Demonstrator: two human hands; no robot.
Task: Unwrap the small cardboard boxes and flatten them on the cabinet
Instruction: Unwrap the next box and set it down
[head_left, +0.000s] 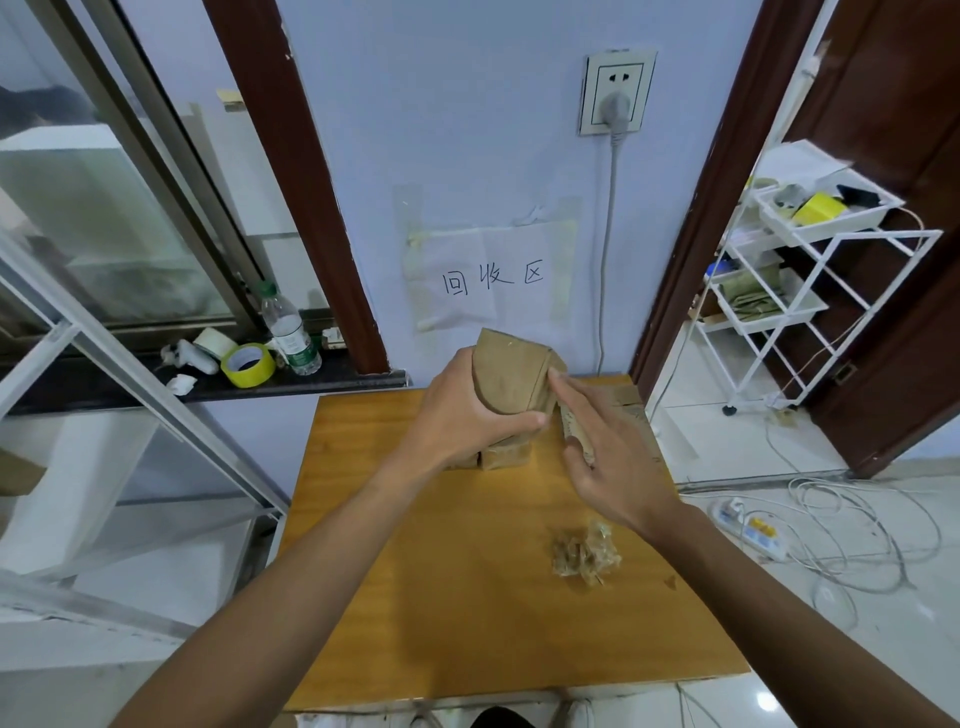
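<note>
My left hand (462, 410) grips a small brown cardboard box (511, 371), held up above the far part of the wooden cabinet top (467, 597). My right hand (608, 447) is at the box's right edge, its index finger stretched out along that side. Beneath my left hand, more small taped boxes (501, 457) stand on the cabinet. Flattened cardboard (631, 410) lies at the far right, partly hidden by my right hand. A crumpled wad of peeled tape (584, 553) lies to the right of the middle.
A window sill at the left holds a yellow tape roll (248, 365), a white roll and a plastic bottle (290, 332). A white wire rack (800, 291) stands at the right. A power strip (750, 527) and loose cables lie on the floor.
</note>
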